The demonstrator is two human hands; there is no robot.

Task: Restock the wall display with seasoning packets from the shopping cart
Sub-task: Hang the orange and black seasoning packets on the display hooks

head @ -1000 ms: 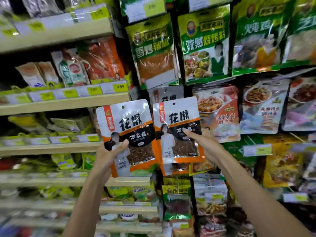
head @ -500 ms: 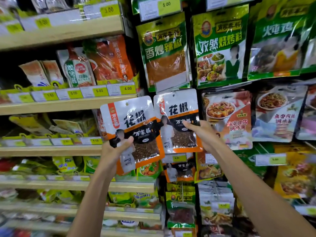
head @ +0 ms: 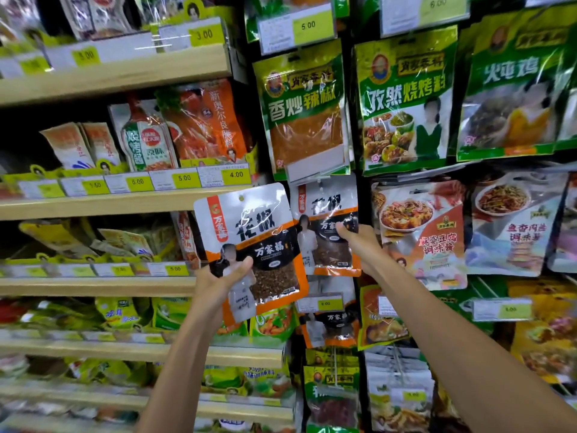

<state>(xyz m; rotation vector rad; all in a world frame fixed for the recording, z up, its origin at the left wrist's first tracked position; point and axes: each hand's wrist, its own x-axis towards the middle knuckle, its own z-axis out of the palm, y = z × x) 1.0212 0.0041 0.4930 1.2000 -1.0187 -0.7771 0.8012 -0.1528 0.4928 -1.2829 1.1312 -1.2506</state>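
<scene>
one peppercorn packet [head: 324,214] sits directly below the green chili packet [head: 304,110], the right hand [head: 359,245] pinching its right edge; whether it already hangs there is unclear. below-left of the green chili packet, the left hand [head: 218,282] grips a tilted second packet [head: 249,242] by its lower corner.

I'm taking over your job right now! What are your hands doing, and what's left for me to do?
Left hand: grips the first peppercorn packet by its lower corner, in front of the shelves.
Right hand: pinches the second peppercorn packet, held up just below the green chili packet.
Done: cannot tell whether the second one is on its hook.
Left: hang both. The cart is out of view.
</scene>
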